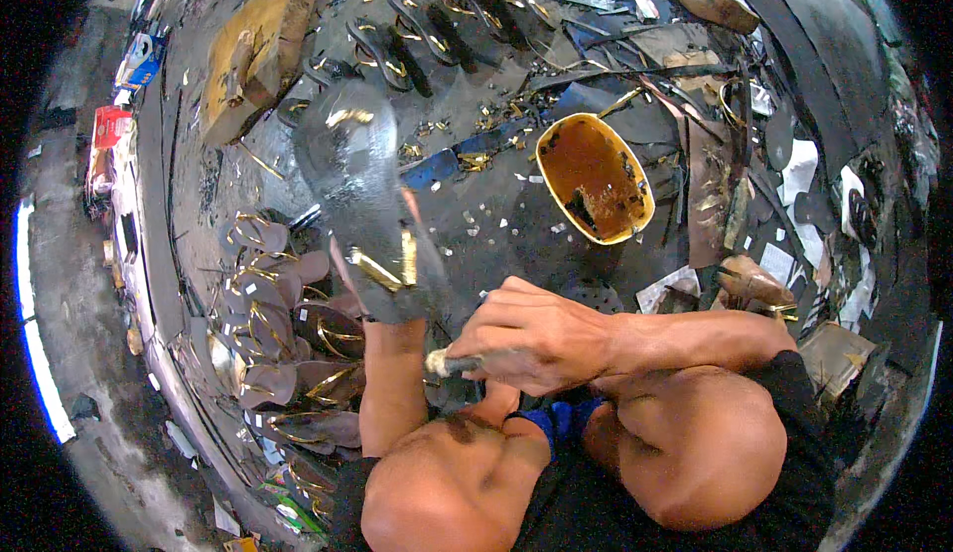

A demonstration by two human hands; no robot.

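While seated low over a littered floor [496, 224], holds a dark sandal sole [362, 190] up in front of the knees. Long axis of the sole: from lower right near the hands up and to the left, heel end low, rounded toe end high and blurred. Gold strap [389, 269] across the lower part of the sole, just above the left hand [397, 312]. Left grip mostly hidden behind the sole, so cannot tell how the fingers close, though carries the sole from beneath. Right hand [531, 339] clenched around a short tool handle [449, 361], pale tip pointing left, just beside the sole's lower end.

Packages at the far left edge: a red flat box [111, 125], and above it a blue and white packet [142, 61], both small and rectangular. Near the upper middle, an oval yellow-rimmed tub [594, 177] with brown glue inside, lying well apart from the hands. Left of the knees, a heap of finished brown soles with gold straps [283, 344]. Further up, a wooden block [253, 56] and a row of dark strapped sandals [427, 31].
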